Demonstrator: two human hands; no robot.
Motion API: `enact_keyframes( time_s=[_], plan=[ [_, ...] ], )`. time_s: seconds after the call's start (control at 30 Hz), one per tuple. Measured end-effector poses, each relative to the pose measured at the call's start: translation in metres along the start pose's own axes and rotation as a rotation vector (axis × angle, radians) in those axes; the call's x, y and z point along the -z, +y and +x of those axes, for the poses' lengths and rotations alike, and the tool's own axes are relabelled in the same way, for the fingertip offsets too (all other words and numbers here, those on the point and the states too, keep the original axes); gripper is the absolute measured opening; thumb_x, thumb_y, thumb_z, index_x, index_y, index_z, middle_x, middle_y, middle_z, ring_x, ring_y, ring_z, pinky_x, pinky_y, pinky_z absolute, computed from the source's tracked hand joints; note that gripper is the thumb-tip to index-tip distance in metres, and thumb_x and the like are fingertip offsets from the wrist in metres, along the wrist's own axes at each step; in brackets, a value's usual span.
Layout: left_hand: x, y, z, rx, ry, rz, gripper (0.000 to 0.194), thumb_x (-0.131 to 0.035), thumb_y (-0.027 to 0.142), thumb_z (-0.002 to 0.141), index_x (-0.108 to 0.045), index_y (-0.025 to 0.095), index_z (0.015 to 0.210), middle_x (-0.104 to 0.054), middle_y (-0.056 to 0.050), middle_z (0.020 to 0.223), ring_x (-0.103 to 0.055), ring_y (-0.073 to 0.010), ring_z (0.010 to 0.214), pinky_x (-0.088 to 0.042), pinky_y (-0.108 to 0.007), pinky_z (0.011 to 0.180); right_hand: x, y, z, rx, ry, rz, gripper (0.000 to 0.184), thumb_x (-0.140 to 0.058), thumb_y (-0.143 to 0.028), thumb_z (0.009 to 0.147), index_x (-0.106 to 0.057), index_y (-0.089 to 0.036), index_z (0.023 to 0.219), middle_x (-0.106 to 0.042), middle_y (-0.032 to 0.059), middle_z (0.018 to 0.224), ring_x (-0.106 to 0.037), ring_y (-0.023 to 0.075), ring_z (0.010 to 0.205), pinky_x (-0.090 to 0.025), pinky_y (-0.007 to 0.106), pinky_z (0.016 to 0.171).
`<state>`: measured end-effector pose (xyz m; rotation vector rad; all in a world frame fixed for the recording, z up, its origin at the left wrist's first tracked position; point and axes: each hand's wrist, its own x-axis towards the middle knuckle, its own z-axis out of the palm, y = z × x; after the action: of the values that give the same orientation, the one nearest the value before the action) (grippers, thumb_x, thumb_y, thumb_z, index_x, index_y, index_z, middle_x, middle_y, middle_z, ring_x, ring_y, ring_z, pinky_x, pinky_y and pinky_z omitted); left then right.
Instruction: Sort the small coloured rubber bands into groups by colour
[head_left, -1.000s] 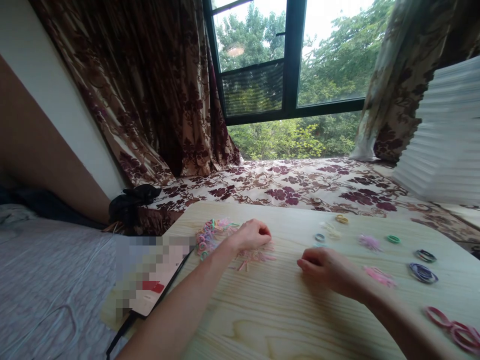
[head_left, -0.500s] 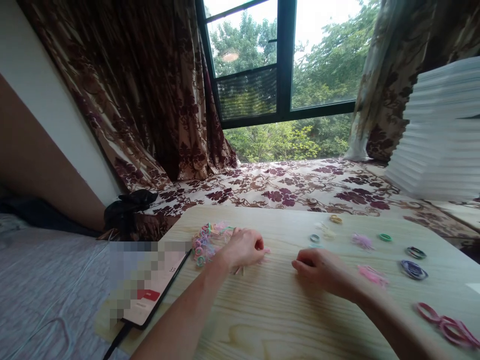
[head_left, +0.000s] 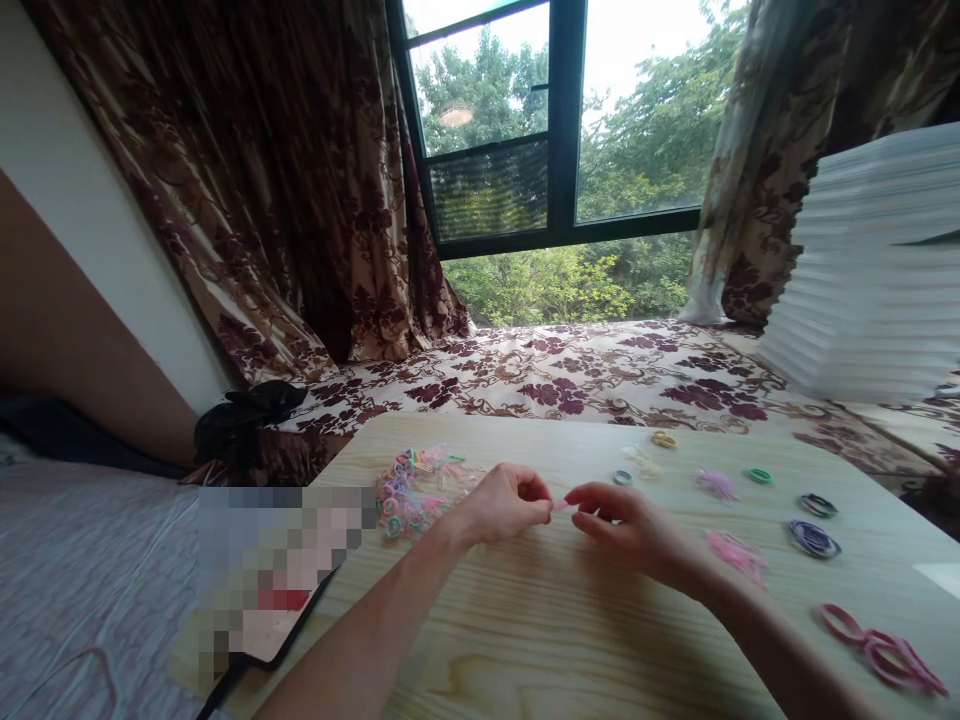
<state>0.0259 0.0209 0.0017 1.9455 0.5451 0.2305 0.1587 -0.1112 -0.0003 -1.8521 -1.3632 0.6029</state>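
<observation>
My left hand (head_left: 508, 503) pinches a small pink hair tie (head_left: 559, 505) at its fingertips, just above the table. My right hand (head_left: 622, 522) faces it from the right, with thumb and index finger apart and the fingertips close beside the hair tie; whether they touch it I cannot tell. Behind my left wrist lies a mixed pile of coloured hair ties (head_left: 416, 490). To the right of my right hand are a bunch of pink hair ties (head_left: 736, 556) and a bunch of lilac hair ties (head_left: 715, 484).
Sorted hair ties lie on the wooden table (head_left: 480, 640): yellow (head_left: 664, 440), grey-blue (head_left: 622, 478), green (head_left: 760, 476), dark (head_left: 817, 505), navy (head_left: 814, 538) and large pink ones (head_left: 892, 655). A phone (head_left: 289, 610) with a cable lies at the left edge. White foam sheeting (head_left: 870, 270) stands at the right.
My left hand has moved right, away from the pile, with a pink hair tie at its fingertips. My right hand has shifted slightly left and its fingers have opened towards it.
</observation>
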Motion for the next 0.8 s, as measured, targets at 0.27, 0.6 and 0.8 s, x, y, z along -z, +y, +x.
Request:
enact_keyframes(
  time_s=[0.27, 0.6, 0.8],
  plan=[
    [-0.0019, -0.0015, 0.0008, 0.036, -0.002, -0.028, 0.015, -0.055, 0.021, 0.061, -0.063, 0.011, 0.069, -0.062, -0.001, 0.063, -0.049, -0.0081, 0.055, -0.036, -0.018, 0.052, -0.0105, 0.0047, 0.0036, 0.010, 0.029, 0.049, 0.024, -0.052, -0.035, 0.073, -0.067, -0.016, 0.074, -0.061, 0.0009, 0.064, -0.048, 0.0115, 0.057, -0.038, 0.023, 0.052],
    [0.0017, 0.0020, -0.0009, 0.042, -0.022, 0.011, 0.017, -0.052, 0.023, 0.067, -0.062, 0.010, 0.072, -0.063, -0.002, 0.064, -0.044, -0.0065, 0.051, -0.031, -0.017, 0.047, -0.0072, 0.0021, 0.0033, 0.004, 0.022, 0.051, 0.027, -0.050, -0.036, 0.074, -0.065, -0.015, 0.067, -0.053, -0.0012, 0.054, -0.043, 0.0104, 0.052, -0.034, 0.022, 0.047],
    [0.0058, -0.0010, -0.0001, 0.075, -0.014, 0.002, 0.020, -0.051, 0.028, 0.070, -0.061, 0.011, 0.074, -0.062, -0.002, 0.066, -0.049, -0.0081, 0.056, -0.037, -0.019, 0.054, -0.0061, 0.0030, 0.0024, -0.026, -0.001, 0.048, 0.030, -0.048, -0.039, 0.076, -0.064, -0.015, 0.066, -0.052, -0.0017, 0.052, -0.044, 0.0104, 0.050, -0.035, 0.022, 0.048]
  ],
)
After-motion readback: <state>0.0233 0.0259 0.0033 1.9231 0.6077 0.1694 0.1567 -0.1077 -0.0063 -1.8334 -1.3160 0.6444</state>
